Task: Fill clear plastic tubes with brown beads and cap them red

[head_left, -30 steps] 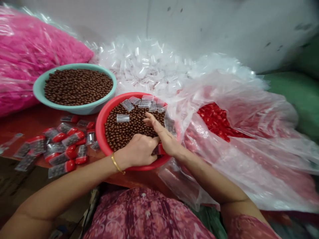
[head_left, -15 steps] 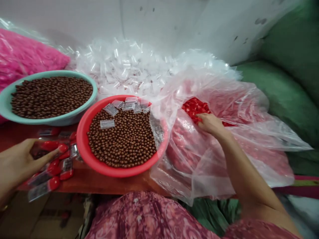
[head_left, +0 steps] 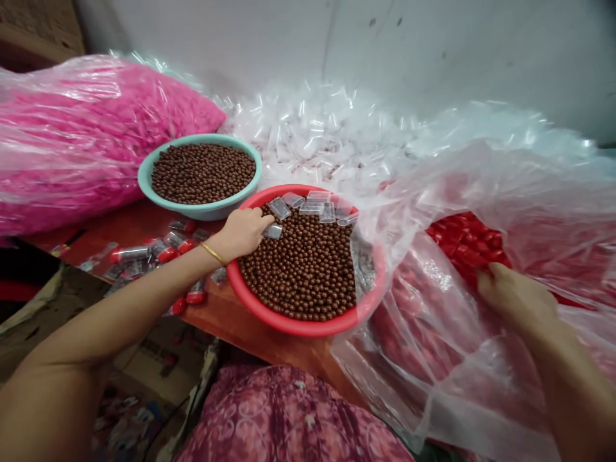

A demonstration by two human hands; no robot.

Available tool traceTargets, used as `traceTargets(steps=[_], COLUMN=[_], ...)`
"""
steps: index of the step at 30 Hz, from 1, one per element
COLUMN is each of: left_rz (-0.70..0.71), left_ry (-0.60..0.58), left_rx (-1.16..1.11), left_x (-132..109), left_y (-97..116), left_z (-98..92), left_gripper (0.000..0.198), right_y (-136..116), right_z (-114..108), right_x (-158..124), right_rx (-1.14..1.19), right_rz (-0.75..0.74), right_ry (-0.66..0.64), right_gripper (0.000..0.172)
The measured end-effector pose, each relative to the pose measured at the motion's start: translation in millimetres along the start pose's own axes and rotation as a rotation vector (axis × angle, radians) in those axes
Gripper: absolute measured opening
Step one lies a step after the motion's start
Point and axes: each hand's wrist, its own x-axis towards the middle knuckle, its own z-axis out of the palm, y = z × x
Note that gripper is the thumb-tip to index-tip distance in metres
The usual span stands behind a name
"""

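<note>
My left hand [head_left: 244, 232] reaches over the rim of the red basin [head_left: 289, 326], its fingers closed on the end of a small clear plastic container [head_left: 273, 231]. Brown balls [head_left: 303, 269] fill that basin, and several more clear containers [head_left: 315, 206] lie on top along the far side. On the right, my right hand [head_left: 517, 292] is at the mouth of a clear plastic bag [head_left: 433, 346] of red caps [head_left: 466, 240]. Its fingers are drawn together, and what they hold, if anything, is hidden.
A light blue basin [head_left: 206, 208] of brown balls stands at the back left, beside a bag of pink pieces [head_left: 96, 128]. Several red-capped containers [head_left: 166, 250] lie on the red tabletop [head_left: 269, 350]. Clear containers [head_left: 308, 135] are heaped against the wall.
My left hand has left the red-capped containers and moved right to the red basin, taking hold of a clear container. My right hand stays by the red caps. The view has swung left.
</note>
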Motion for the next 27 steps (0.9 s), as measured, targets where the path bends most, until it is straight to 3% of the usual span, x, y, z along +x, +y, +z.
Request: traceTargets(steps=[4, 8, 10, 12, 14, 16, 20, 22, 27], left_rz=[0.014, 0.089, 0.223, 0.46, 0.676, 0.759, 0.736, 0.7, 0.591], left_ry=[-0.12, -0.093, -0.007, 0.049, 0.027, -0.018, -0.016, 0.015, 0.011], left_rx=[-0.112, -0.129, -0.096, -0.085, -0.081, -0.066, 0.012, 0.101, 0.176], left_x=[3.3, 3.5, 6.4, 10.1, 13.1, 14.4, 12.7, 11.9, 20.1], left_y=[5.4, 7.3, 1.1, -5.4, -8.4, -7.3, 2.3, 10.3, 44.8], left_z=[-9.3, -18.9, -19.0, -16.8, -13.9, -11.2, -4.0, 1.7, 14.8], left_gripper=[0.038, 0.039, 0.037, 0.043, 0.042, 0.034, 0.02, 0.023, 0.032], right_y=[2.1, 0.5, -2.1, -5.5, -9.2, -12.4, -15.1, -14.6, -16.9], right_z=[-10.3, -16.2, -15.4, -14.6, -15.6, -17.8, -20.6, -19.7, -13.1], right_x=[-20.0, -35.9, -42.7, -50.3, -58.5, -66.3, -77.5, -80.8, -85.8], right_rx=[0.201, 0.454, 0.545, 0.647, 0.736, 0.778, 0.842, 0.892, 1.033], right_rz=[0.019, 0.036, 0.047, 0.061, 0.068, 0.075, 0.059, 0.047, -0.041], right_ry=[0.088, 0.133, 0.136, 0.123, 0.104, 0.089, 0.103, 0.129, 0.219], right_gripper=[0.022, 0.031, 0.027, 0.019, 0.015, 0.016, 0.011, 0.005, 0.014])
